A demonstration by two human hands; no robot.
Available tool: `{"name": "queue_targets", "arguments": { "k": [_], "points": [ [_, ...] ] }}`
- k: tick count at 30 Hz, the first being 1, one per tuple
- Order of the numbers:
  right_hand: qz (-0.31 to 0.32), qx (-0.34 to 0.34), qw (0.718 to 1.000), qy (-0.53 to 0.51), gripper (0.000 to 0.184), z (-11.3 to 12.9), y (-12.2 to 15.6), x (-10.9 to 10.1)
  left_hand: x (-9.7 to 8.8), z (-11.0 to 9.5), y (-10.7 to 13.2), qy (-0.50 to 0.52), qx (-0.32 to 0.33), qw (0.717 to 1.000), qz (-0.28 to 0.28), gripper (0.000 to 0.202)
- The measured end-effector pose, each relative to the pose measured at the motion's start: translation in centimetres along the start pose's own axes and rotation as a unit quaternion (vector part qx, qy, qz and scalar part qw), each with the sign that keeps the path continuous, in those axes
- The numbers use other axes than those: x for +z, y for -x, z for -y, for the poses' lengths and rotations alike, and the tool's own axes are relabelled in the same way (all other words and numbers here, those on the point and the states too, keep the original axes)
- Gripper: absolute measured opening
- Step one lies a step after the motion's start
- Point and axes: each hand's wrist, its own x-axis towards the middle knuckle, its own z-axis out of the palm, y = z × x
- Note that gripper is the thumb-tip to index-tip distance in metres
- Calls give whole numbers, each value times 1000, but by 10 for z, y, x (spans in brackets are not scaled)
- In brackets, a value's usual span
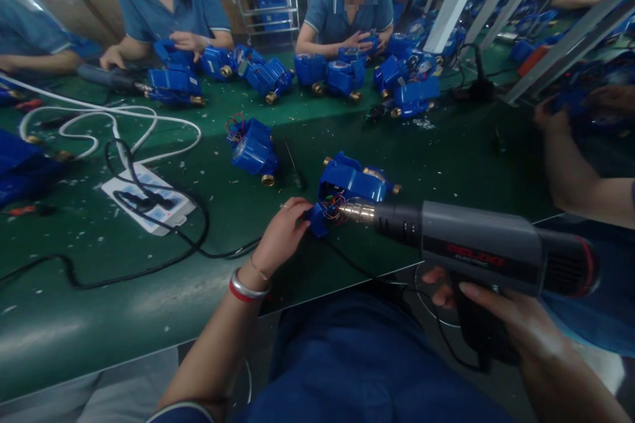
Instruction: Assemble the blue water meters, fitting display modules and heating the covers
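A blue valve unit [353, 184] with brass fittings lies open on the green table [149, 291], thin coloured wires showing at its near side. My left hand [284, 232] pinches a small blue part of the unit by those wires. My right hand [501, 317] is wrapped round the handle of a grey heat gun [476, 244]. The gun's metal nozzle [357, 212] points left and sits right at the wires.
Another blue valve unit [252, 149] lies further back, a screwdriver [295, 172] beside it. A white power strip [149, 201] with black and white cables lies left. Several more blue units crowd the far edge, where other people work. A co-worker's arm [570, 172] reaches in at right.
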Motion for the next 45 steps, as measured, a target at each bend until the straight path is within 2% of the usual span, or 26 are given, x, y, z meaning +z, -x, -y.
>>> {"name": "queue_targets", "arguments": {
  "k": [6,11,18,22,27,31,39,45],
  "points": [
    [31,7,999,15,29,-2,-7,2,2,-8,5,-22,8,1000,-4,27],
    [44,14,998,33,28,-2,-14,-2,2,-7,5,-13,2,1000,-3,27],
    [32,17,999,37,26,-3,-17,-3,6,1,7,33,-34,999,-18,45],
    [28,20,999,-13,32,-7,-20,-6,5,2,6,42,-52,998,-14,49],
    [-2,-54,994,-98,38,-12,-31,-11,5,5,4,48,-70,996,-8,48],
    [-22,-52,988,-145,39,-15,-43,-23,6,7,4,58,-73,996,0,49],
    [-111,16,969,-220,34,-20,-85,-67,5,7,2,75,-49,996,4,45],
    [-87,-3,976,-201,30,-20,-105,-77,3,9,0,52,-54,997,10,41]
  ]
}}
